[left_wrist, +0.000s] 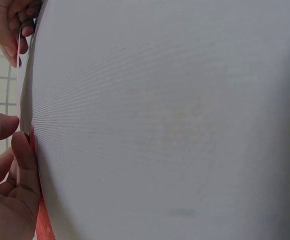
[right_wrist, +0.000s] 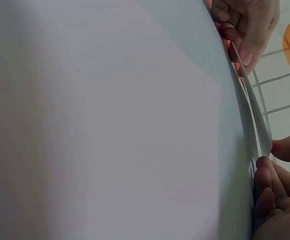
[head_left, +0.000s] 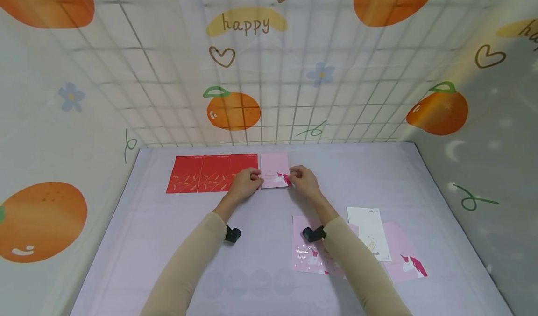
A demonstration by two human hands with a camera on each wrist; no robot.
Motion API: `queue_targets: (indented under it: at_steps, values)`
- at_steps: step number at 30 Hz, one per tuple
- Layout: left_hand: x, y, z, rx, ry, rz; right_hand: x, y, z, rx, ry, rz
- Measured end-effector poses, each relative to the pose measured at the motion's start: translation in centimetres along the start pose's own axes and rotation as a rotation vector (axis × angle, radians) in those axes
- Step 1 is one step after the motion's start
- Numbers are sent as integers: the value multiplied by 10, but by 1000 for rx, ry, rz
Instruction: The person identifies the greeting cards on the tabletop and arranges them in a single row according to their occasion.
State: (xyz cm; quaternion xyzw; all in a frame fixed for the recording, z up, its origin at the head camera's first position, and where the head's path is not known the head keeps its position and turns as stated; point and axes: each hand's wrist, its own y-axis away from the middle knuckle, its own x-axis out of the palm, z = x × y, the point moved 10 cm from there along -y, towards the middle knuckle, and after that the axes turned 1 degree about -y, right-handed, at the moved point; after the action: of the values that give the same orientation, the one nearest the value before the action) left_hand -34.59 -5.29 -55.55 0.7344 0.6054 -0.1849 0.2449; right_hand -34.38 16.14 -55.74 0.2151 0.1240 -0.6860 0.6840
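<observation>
A small pink card (head_left: 274, 163) with a white unicorn and magenta mane lies between both hands at the back of the table. My left hand (head_left: 244, 184) pinches its left edge near the lower corner, and my right hand (head_left: 306, 181) pinches the right edge. Seen edge-on in the right wrist view, the card (right_wrist: 255, 110) is slightly off the tabletop, with thumbs above and fingers beneath. Three red cards (head_left: 183, 172) with gold marks form a row to its left; my left hand partly covers the nearest one.
Front right, partly under my right forearm, lie a pink "Unicorn" card (head_left: 300, 255), a white card (head_left: 364, 227) and another pink unicorn piece (head_left: 401, 246), overlapping. Printed curtains (head_left: 269, 82) stand around the back and sides of the pale table (head_left: 235, 278).
</observation>
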Motion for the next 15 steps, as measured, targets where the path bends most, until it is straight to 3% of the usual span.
queue_targets:
  at_steps: [15]
  values:
    - [1,-1,3,6,17,3,0,2,-1,5,5,-4]
